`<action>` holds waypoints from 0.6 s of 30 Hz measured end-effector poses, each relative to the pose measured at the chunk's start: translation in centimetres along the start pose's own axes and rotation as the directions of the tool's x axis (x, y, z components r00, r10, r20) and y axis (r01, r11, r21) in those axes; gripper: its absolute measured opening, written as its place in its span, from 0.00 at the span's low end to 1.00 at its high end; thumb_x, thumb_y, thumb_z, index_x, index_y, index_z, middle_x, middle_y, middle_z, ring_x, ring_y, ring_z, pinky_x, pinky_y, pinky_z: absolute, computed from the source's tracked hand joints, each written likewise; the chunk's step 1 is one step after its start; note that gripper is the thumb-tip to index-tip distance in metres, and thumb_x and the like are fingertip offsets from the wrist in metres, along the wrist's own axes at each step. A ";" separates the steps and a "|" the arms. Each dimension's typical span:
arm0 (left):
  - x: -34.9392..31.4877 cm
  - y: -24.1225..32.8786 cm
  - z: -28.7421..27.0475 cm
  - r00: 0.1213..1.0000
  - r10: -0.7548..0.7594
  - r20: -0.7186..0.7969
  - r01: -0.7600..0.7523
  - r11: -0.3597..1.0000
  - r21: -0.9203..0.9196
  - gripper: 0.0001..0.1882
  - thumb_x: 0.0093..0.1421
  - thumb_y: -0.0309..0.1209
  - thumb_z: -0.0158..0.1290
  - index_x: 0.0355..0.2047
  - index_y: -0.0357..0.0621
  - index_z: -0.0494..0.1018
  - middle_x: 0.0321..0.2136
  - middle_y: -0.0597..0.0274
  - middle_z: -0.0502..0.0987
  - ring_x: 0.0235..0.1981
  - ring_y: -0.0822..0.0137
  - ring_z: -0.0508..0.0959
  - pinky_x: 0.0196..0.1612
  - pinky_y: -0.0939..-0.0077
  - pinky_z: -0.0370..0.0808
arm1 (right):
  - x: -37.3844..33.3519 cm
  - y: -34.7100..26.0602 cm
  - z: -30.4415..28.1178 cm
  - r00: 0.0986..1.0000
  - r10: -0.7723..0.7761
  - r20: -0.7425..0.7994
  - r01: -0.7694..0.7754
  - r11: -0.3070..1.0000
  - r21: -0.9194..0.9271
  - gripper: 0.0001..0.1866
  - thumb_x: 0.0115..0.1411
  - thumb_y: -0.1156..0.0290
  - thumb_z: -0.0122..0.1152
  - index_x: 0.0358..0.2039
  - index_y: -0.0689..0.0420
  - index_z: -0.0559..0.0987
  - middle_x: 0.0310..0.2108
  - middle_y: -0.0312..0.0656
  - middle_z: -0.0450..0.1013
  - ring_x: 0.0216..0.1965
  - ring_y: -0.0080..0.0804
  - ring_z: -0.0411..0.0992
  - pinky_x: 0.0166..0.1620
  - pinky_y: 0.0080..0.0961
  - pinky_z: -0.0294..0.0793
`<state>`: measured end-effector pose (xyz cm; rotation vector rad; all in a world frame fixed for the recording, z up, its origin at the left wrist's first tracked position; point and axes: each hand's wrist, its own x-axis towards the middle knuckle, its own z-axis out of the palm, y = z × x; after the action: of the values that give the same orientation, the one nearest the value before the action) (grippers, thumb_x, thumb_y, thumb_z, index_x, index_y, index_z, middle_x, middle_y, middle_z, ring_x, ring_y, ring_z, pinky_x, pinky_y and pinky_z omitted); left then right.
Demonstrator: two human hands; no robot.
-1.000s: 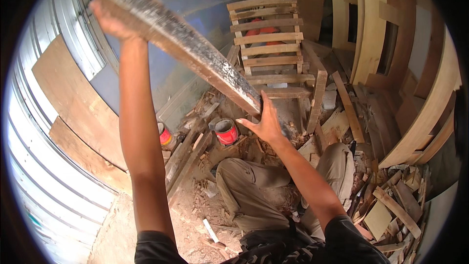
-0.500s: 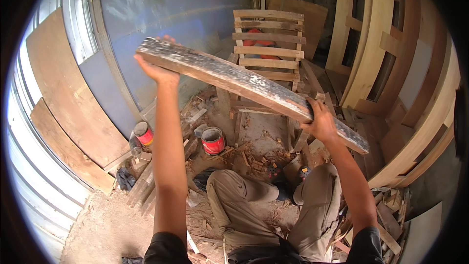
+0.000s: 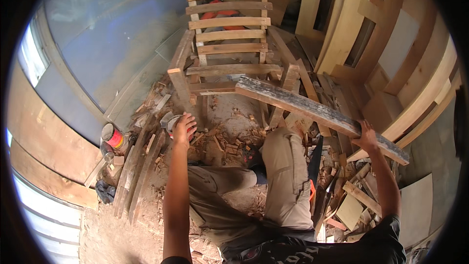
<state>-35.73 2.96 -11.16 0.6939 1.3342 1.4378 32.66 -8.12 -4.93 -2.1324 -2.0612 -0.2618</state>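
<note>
Beam (image 3: 310,109) (lengthwise) slants toward lower right.

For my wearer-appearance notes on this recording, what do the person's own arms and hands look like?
The arms are bare below short black fabric sleeves. The left hand and right hand are both gloveless; no watch, wristband or cable shows.

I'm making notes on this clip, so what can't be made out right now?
- Tin: head view, partly hidden behind the left hand; contact unclear.
- Plank, underside: head view, hidden by the plank itself.
- Red thing: head view, partly behind the slats; kind unclear.
- Orange thing: head view, partly behind the leg; kind unclear.
- Left sleeve: head view, cut off by the lower edge.
</note>
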 end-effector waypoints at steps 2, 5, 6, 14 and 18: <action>1.6 -1.2 0.6 0.999 0.013 0.047 -0.012 1.000 -0.023 0.29 0.66 0.47 0.54 0.59 0.38 0.71 0.52 0.52 0.77 0.50 0.58 0.77 0.55 0.59 0.75 | -0.7 3.7 0.2 0.996 0.071 0.061 -0.072 0.997 0.004 0.49 0.39 0.66 0.79 0.63 0.55 0.65 0.62 0.52 0.64 0.65 0.55 0.61 0.67 0.47 0.61; 3.9 -3.5 -0.3 0.995 0.017 0.101 -0.012 0.999 -0.049 0.28 0.65 0.46 0.55 0.58 0.39 0.71 0.51 0.54 0.77 0.49 0.59 0.77 0.53 0.61 0.74 | -1.9 4.4 0.8 0.998 0.038 -0.049 -0.037 0.999 0.011 0.48 0.38 0.67 0.78 0.61 0.57 0.65 0.58 0.54 0.66 0.62 0.54 0.63 0.65 0.45 0.63; 4.2 -4.2 -0.2 0.996 0.019 0.093 -0.014 0.998 -0.056 0.29 0.64 0.46 0.55 0.59 0.40 0.71 0.50 0.55 0.77 0.48 0.59 0.77 0.53 0.61 0.74 | -2.5 3.5 0.6 0.996 0.005 -0.087 -0.009 0.999 -0.045 0.45 0.40 0.63 0.79 0.59 0.58 0.67 0.56 0.52 0.67 0.60 0.52 0.65 0.64 0.43 0.64; 2.4 -5.7 8.2 0.955 0.006 0.295 -0.019 0.999 0.041 0.30 0.64 0.48 0.56 0.59 0.39 0.70 0.51 0.57 0.75 0.49 0.62 0.75 0.57 0.59 0.70 | -9.6 7.5 2.2 0.978 0.204 -0.038 -0.207 0.971 -0.118 0.47 0.43 0.56 0.79 0.60 0.61 0.65 0.58 0.51 0.67 0.63 0.47 0.64 0.65 0.40 0.62; 1.6 -3.2 8.4 0.949 0.044 0.312 -0.069 0.995 0.070 0.29 0.64 0.50 0.55 0.57 0.41 0.72 0.46 0.61 0.75 0.47 0.65 0.74 0.55 0.64 0.69 | -12.7 7.7 1.9 0.947 0.319 0.040 -0.313 0.944 -0.106 0.44 0.46 0.56 0.76 0.60 0.58 0.65 0.58 0.50 0.68 0.63 0.47 0.64 0.65 0.41 0.62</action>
<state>-27.79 7.18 -12.65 0.9755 1.1374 1.2626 39.94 -20.30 -9.76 -2.5142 -1.7260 -0.2666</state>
